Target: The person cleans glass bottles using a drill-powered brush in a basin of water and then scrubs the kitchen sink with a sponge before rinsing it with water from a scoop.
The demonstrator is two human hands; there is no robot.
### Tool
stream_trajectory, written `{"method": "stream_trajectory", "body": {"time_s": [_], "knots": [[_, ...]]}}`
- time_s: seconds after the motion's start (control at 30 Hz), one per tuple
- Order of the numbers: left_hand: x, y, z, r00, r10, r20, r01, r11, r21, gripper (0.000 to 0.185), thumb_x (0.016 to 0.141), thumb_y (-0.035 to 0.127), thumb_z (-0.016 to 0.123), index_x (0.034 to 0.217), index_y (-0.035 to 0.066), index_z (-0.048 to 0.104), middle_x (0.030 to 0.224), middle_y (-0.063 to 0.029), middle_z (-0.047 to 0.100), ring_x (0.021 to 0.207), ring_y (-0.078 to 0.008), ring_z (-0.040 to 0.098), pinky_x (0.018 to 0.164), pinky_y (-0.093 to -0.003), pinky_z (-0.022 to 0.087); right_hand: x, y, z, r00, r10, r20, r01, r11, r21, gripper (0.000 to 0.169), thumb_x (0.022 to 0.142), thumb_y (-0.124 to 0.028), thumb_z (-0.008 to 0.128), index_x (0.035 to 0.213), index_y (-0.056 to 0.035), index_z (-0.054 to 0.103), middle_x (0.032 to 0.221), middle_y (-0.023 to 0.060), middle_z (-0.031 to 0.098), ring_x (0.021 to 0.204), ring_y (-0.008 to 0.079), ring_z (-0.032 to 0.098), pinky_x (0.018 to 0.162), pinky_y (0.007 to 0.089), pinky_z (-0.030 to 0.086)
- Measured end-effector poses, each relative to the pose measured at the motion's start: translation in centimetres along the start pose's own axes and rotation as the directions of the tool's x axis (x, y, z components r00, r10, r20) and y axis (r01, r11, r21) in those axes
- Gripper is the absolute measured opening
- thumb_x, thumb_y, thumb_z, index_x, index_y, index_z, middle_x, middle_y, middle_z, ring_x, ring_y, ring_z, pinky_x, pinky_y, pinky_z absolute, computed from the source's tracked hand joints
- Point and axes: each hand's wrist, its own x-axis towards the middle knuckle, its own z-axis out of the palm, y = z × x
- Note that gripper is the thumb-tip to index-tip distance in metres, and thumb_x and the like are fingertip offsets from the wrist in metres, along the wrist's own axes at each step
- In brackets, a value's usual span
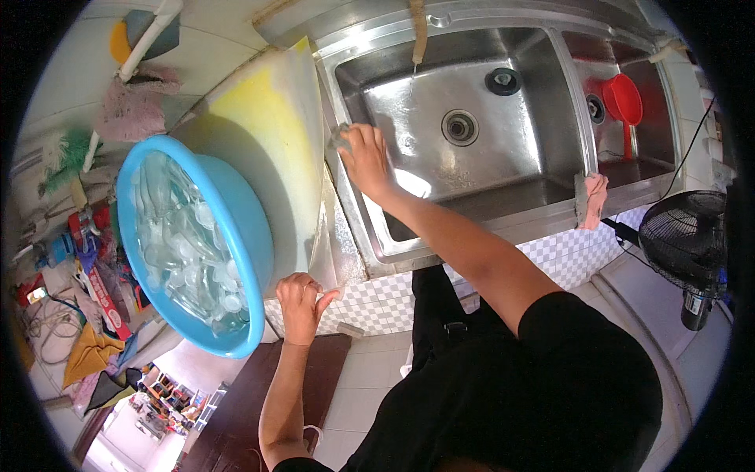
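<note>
With my right hand [367, 159] I press a grey scouring pad or cloth [340, 137] on the left rim of a stainless steel sink [377, 239]. My left hand [304, 307] is near the counter's front edge, beside a light blue plastic basin [242, 200]; its fingers are curled, the thumb sticks out, and no held object shows. Clear bottles [183, 248] fill the basin. A thin stream of water runs from the tap pipe [419, 35] into the large bowl. A black sink strainer or plug [502, 81] lies near the bowl's back right, apart from the drain [460, 127].
The small right bowl holds a red plastic dipper [622, 100]. A pink and grey cloth [591, 200] hangs over the sink's front edge. A black fan [678, 236] stands at the right. A yellow-stained sheet [265, 106] covers the counter. Cluttered items lie at the far left.
</note>
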Motion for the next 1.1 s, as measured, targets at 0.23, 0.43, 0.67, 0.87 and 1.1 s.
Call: {"method": "stream_trajectory", "body": {"time_s": [0.23, 0.43, 0.67, 0.87, 1.1], "knots": [[-0.9, -0.6, 0.3, 0.998, -0.043, -0.041, 0.041, 0.999, -0.034, 0.040, 0.072, 0.029, 0.085, 0.091, 0.010, 0.056, 0.106, -0.0087, 0.055, 0.105, -0.0329, 0.052, 0.091, -0.0469, 0.038, 6.6, 0.5, 3.0, 0.982, 0.046, -0.181, -0.052, 0.998, -0.024, 0.036, 0.081, -0.011, 0.077, 0.113, -0.0102, 0.061, 0.115, 0.0125, 0.054, 0.111, 0.0350, 0.049, 0.093, 0.0478, 0.039], [-0.8, -0.7, -0.1, 0.998, -0.046, -0.043, 0.045, 0.998, -0.037, 0.038, 0.073, 0.026, 0.085, 0.091, 0.010, 0.056, 0.106, -0.0093, 0.055, 0.105, -0.0332, 0.051, 0.091, -0.0456, 0.038, 12.6, 0.4, 3.7, 0.971, 0.151, -0.184, -0.172, 0.980, -0.103, 0.040, 0.081, -0.014, 0.077, 0.116, -0.0102, 0.059, 0.115, 0.0139, 0.056, 0.113, 0.0359, 0.050, 0.095, 0.0492, 0.041], [-1.4, -0.7, 0.0, 0.996, -0.063, -0.059, 0.060, 0.997, -0.047, 0.040, 0.071, 0.024, 0.087, 0.092, 0.009, 0.056, 0.107, -0.0094, 0.055, 0.107, -0.0338, 0.051, 0.092, -0.0469, 0.038, 14.7, -0.8, 4.4, 0.945, 0.219, -0.243, -0.171, 0.964, 0.206, 0.041, 0.084, -0.027, 0.075, 0.114, -0.0032, 0.059, 0.120, 0.0161, 0.058, 0.112, 0.0400, 0.053, 0.100, 0.0469, 0.044], [-0.6, -0.2, 1.1, 0.999, 0.007, -0.040, -0.011, 0.996, -0.092, 0.042, 0.070, 0.022, 0.088, 0.094, 0.010, 0.056, 0.107, -0.0103, 0.054, 0.107, -0.0355, 0.052, 0.092, -0.0496, 0.039, 19.6, 2.6, 7.3, 0.967, -0.046, -0.251, -0.020, 0.967, -0.253, 0.026, 0.083, -0.021, 0.071, 0.102, -0.0068, 0.060, 0.106, 0.0142, 0.059, 0.107, 0.0340, 0.056, 0.093, 0.0484, 0.045], [-0.1, 0.9, 1.4, 0.998, 0.066, 0.009, -0.065, 0.992, -0.111, 0.041, 0.070, 0.019, 0.088, 0.095, 0.010, 0.056, 0.105, -0.0096, 0.055, 0.104, -0.0341, 0.053, 0.090, -0.0483, 0.040, 19.2, 3.0, 5.1, 0.977, -0.104, -0.187, 0.060, 0.971, -0.230, 0.030, 0.080, -0.023, 0.076, 0.102, -0.0104, 0.060, 0.104, 0.0136, 0.057, 0.103, 0.0332, 0.057, 0.090, 0.0493, 0.041]]}}
